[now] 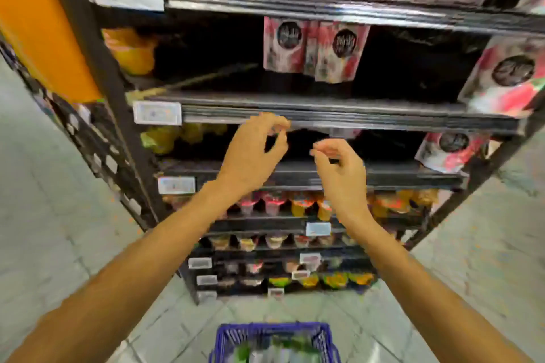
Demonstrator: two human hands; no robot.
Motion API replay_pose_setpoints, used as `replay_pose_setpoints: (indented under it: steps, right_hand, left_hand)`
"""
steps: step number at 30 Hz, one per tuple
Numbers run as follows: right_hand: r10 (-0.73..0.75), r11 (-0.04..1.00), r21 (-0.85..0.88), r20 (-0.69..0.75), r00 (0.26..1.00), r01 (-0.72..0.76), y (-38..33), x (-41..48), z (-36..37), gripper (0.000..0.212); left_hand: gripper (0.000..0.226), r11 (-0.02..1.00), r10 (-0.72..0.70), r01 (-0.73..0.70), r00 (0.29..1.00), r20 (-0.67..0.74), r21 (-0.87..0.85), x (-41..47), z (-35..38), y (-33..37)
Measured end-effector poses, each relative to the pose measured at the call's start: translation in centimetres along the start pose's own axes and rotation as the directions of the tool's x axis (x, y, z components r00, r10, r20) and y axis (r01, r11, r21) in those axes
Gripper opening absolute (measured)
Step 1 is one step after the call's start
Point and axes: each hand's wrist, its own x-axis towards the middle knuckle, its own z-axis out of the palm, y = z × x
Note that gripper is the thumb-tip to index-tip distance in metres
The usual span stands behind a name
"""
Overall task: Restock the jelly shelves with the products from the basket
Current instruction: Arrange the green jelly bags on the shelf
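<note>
A black shelf rack (324, 115) stands in front of me. My left hand (250, 153) and my right hand (339, 168) are raised side by side before the dark gap of a middle shelf, fingers curled, with nothing in them. Pink-and-white jelly pouches (312, 47) hang or stand on the shelf above, and more pouches (507, 76) lie at the right. Yellow bags (165, 138) sit at the left of the middle shelf. Rows of small jelly cups (300, 203) fill the lower shelves. The blue wire basket (274, 333) stands on the floor below, holding blurred green and white products.
An orange column (38, 23) rises at the left. White price tags (157, 112) line the shelf edges. A second dark rack (97, 144) runs along the left. Grey tiled floor (59, 230) surrounds the shelving and the basket.
</note>
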Motion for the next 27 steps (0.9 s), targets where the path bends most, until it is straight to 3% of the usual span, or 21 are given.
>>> replay_pose_setpoints:
  steps: [3, 5, 9, 11, 18, 24, 27]
  right_hand:
    - [0.209, 0.977, -0.049, 0.096, 0.973, -0.205, 7.8, -5.5, -1.6, 0.006]
    - [0.363, 0.931, -0.085, 0.144, 0.921, -0.354, 12.6, -9.0, -2.7, 0.006]
    - [0.623, 0.782, -0.176, 0.221, 0.750, -0.598, 22.1, -15.9, -4.6, 0.023]
    - [0.733, 0.679, -0.197, 0.216, 0.645, -0.707, 26.1, -19.2, -5.2, 0.016]
    - [0.917, 0.399, -0.316, 0.118, 0.382, -0.861, 38.4, -27.7, -4.0, 0.008]
    - [0.957, 0.276, -0.413, 0.037, 0.287, -0.868, 49.4, -33.3, -1.3, 0.010]
    - [0.975, 0.211, -0.450, 0.029, 0.222, -0.868, 55.2, -35.8, 0.5, 0.015]
  left_hand:
    - [0.020, 0.965, -0.259, 0.263, 0.953, 0.156, -0.011, -8.3, 7.5, -2.9]
    - [0.020, 0.891, -0.440, 0.454, 0.865, 0.240, -0.003, -13.9, 11.4, -4.5]
    - [0.020, 0.614, -0.748, 0.787, 0.552, 0.370, 0.067, -24.6, 18.1, -6.9]
    - [0.017, 0.471, -0.828, 0.880, 0.415, 0.376, 0.065, -29.5, 20.4, -8.0]
    - [0.017, 0.139, -0.930, 0.989, 0.114, 0.349, 0.047, -42.2, 26.0, -12.6]
    - [0.029, -0.037, -0.947, 0.998, -0.053, 0.317, 0.058, -50.6, 31.2, -19.2]
    - [0.027, -0.060, -0.937, 0.992, -0.094, 0.337, 0.111, -54.3, 34.4, -22.8]
